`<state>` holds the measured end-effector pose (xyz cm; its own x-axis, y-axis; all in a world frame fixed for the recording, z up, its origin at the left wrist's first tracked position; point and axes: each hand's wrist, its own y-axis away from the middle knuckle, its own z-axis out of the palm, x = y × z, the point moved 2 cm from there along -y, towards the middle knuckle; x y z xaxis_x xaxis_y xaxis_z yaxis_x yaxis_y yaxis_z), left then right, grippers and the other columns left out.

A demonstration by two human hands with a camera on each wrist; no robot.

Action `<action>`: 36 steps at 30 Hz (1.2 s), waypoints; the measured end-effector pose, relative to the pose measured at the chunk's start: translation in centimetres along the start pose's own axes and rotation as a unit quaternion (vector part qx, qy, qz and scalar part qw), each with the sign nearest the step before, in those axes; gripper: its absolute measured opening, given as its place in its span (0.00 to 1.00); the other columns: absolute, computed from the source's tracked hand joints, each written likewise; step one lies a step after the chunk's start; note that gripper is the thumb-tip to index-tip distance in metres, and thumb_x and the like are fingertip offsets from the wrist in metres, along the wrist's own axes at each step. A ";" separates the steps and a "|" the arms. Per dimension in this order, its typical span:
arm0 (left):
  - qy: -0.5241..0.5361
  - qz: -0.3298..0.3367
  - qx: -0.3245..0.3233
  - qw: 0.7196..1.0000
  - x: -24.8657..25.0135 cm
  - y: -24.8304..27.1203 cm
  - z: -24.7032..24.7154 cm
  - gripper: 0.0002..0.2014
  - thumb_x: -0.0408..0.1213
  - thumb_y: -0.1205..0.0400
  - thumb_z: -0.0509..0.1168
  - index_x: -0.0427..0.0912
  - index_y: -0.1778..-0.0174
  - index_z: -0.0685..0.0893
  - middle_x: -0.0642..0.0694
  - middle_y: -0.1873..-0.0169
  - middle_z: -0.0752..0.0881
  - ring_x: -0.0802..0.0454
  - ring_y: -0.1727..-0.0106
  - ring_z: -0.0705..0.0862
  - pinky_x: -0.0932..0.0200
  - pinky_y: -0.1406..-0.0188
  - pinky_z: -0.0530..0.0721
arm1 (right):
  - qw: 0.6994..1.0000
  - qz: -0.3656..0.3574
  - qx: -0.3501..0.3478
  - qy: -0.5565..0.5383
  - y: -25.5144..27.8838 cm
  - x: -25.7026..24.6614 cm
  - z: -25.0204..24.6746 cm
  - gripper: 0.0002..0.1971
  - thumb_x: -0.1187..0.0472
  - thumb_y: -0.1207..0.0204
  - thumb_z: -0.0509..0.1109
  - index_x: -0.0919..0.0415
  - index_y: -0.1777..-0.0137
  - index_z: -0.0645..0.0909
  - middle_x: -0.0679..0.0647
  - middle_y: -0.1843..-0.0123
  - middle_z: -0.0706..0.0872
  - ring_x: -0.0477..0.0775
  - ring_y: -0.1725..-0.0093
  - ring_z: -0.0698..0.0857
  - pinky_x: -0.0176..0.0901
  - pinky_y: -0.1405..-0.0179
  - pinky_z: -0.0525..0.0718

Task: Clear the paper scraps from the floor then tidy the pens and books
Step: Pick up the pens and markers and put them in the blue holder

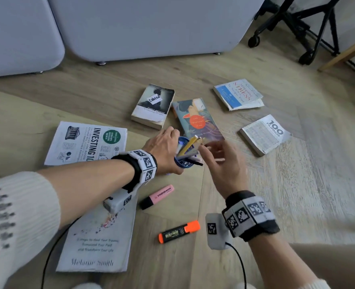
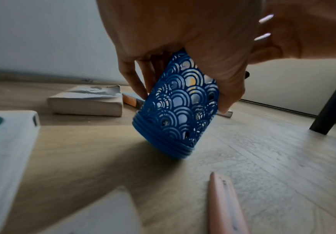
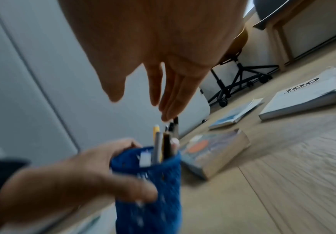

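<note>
**Floor inventory: pens going into the holder**

- My left hand [image 1: 164, 147] grips the blue pen holder [image 2: 175, 110], fingers and thumb curled round its patterned wall. It is tilted toward my right side, I judge so the mouth is easier to load.
- My right hand [image 1: 220, 161] hangs just beside the pens [image 1: 188, 148] that stand in the holder, fingers straight and relaxed, holding nothing.
- Still loose on the floor [image 1: 297, 184], near me: pink highlighter [image 1: 157, 196], then orange highlighter [image 1: 179, 231]. Both remain to be collected.
- Books, scattered flat, none stacked: investing book [image 1: 87, 142] at left; white book [image 1: 97, 243] nearest, partly under my left wrist; dark paperback [image 1: 153, 105] and teal novel [image 1: 197, 119] beyond the holder; stress book [image 1: 238, 93] and "100" book [image 1: 265, 134] at right.
- Paper scraps: none visible.
- Far edge: grey sofa [image 1: 130, 26].
</note>
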<state>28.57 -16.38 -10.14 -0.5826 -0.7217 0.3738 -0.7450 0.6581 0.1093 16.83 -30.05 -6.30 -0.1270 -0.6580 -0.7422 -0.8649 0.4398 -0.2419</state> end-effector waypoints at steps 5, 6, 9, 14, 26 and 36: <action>-0.020 -0.037 0.018 0.999 -3.0 -0.1 -1.5 0.44 0.64 0.53 0.74 0.44 0.48 0.69 0.48 0.49 0.74 0.48 0.49 0.75 0.47 0.48 0.83 | 0.918 -0.103 -0.344 0.168 7.9 2.2 3.5 0.27 0.32 0.38 0.74 0.51 0.47 0.80 0.45 0.56 0.79 0.46 0.60 0.80 0.42 0.62 0.82; -0.023 -0.043 0.018 0.999 -3.4 -0.2 -1.9 0.44 0.65 0.54 0.74 0.44 0.48 0.69 0.47 0.49 0.74 0.47 0.50 0.75 0.47 0.48 0.83 | 0.883 -0.108 -0.405 0.209 9.4 3.1 4.2 0.29 0.33 0.38 0.74 0.50 0.43 0.79 0.45 0.52 0.79 0.47 0.55 0.79 0.44 0.56 0.82; -0.038 -0.048 0.024 0.998 -4.1 0.0 -2.6 0.43 0.63 0.50 0.77 0.43 0.45 0.69 0.46 0.47 0.75 0.47 0.48 0.76 0.48 0.47 0.82 | 0.857 -0.128 -0.425 0.263 11.8 4.3 5.5 0.23 0.41 0.32 0.73 0.54 0.43 0.75 0.50 0.47 0.78 0.53 0.48 0.77 0.48 0.49 0.79; -0.048 -0.040 0.025 0.998 -4.3 0.0 -2.8 0.45 0.63 0.45 0.77 0.41 0.40 0.69 0.44 0.44 0.75 0.46 0.45 0.76 0.53 0.47 0.80 | 0.944 0.116 -0.281 0.129 10.0 3.4 5.6 0.10 0.54 0.17 0.62 0.58 0.49 0.65 0.54 0.61 0.79 0.60 0.63 0.79 0.51 0.64 0.75; -0.065 -0.026 0.031 0.997 -5.0 0.4 -2.3 0.43 0.63 0.46 0.78 0.42 0.44 0.67 0.46 0.47 0.73 0.48 0.47 0.74 0.54 0.50 0.79 | 0.897 0.290 -0.208 0.262 7.6 2.0 10.1 0.20 0.47 0.23 0.63 0.64 0.42 0.74 0.59 0.43 0.82 0.61 0.43 0.84 0.47 0.47 0.80; -0.030 -0.052 0.017 0.998 -5.8 0.5 -2.8 0.42 0.62 0.47 0.79 0.45 0.47 0.67 0.49 0.50 0.71 0.50 0.50 0.73 0.52 0.49 0.81 | 0.983 0.173 0.034 0.055 -0.9 -2.2 3.0 0.10 0.48 0.33 0.64 0.55 0.65 0.74 0.50 0.69 0.78 0.57 0.66 0.79 0.45 0.65 0.74</action>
<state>32.50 -11.23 -9.67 -0.5189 -0.7978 0.3069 -0.8123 0.5721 0.1138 19.36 -27.12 -6.32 -0.4624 -0.5231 -0.7159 -0.7272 0.6857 -0.0313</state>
